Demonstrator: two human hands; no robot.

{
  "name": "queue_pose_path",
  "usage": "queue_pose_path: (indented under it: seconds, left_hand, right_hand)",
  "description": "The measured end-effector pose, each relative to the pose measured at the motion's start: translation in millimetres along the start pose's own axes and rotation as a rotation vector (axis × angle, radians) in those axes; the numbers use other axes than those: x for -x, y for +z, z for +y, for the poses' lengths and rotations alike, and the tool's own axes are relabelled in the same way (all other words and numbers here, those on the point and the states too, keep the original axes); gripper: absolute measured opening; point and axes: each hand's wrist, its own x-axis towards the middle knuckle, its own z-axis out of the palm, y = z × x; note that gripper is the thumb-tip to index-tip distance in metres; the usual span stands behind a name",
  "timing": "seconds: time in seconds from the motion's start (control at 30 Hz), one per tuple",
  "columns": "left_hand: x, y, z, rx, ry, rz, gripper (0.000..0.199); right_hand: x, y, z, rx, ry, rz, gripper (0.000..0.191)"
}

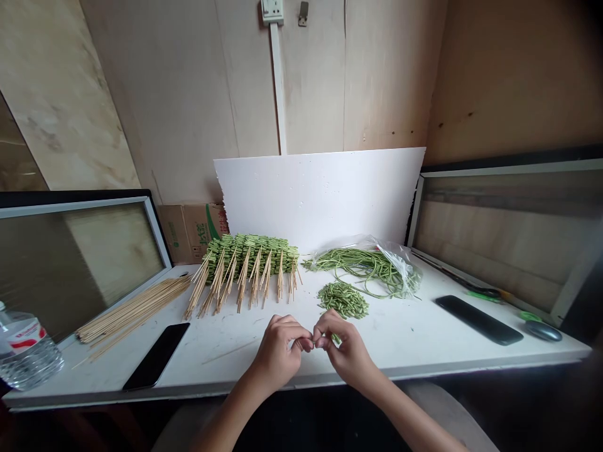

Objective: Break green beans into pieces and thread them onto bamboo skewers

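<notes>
Near the front edge of the table my hands meet at their fingertips. My left hand (282, 348) is closed, with a thin bamboo skewer (228, 353) running out to the left from behind it. Pinched fingers on my right hand (343, 345) touch the left fingertips, and a cut piece of green bean (336, 339) shows beneath them. What lies right between the fingertips is mostly hidden. Just beyond my right hand is a pile of short cut green beans (346, 300). Stacked rows of skewered beans (254, 251) lie farther back on the left, their sticks pointing toward me.
Long beans (358, 263) spill from a clear plastic bag (400, 260). Loose skewers (136, 307), a black phone (157, 356) and a water bottle (28, 348) are on the left. Another dark phone (478, 320) and a mouse (543, 331) lie right. A white board (320, 194) stands behind.
</notes>
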Motion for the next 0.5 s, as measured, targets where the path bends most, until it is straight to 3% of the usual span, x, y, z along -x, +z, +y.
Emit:
queue_pose_path:
  seconds: [0.2,0.37,0.43,0.5]
  left_hand:
    - [-2.6,1.2,0.4,0.096,-0.058,-0.002,0.030]
    - [-2.5,1.1,4.6,0.192,-0.097,-0.016,0.030]
    - [-1.5,0.9,6.3,0.267,-0.149,-0.043,0.027]
    - [-0.6,0.8,7.4,0.329,-0.206,-0.077,0.025]
  right_hand:
    - [-0.8,0.0,8.6,-0.088,0.082,-0.030,0.019]
    - [-1.5,1.8,16.3,-0.325,0.144,-0.135,0.034]
    - [-2.5,0.4,16.3,-0.286,0.129,-0.113,0.031]
    - [-4.4,-3.6,14.4,-0.110,0.050,-0.036,0.023]
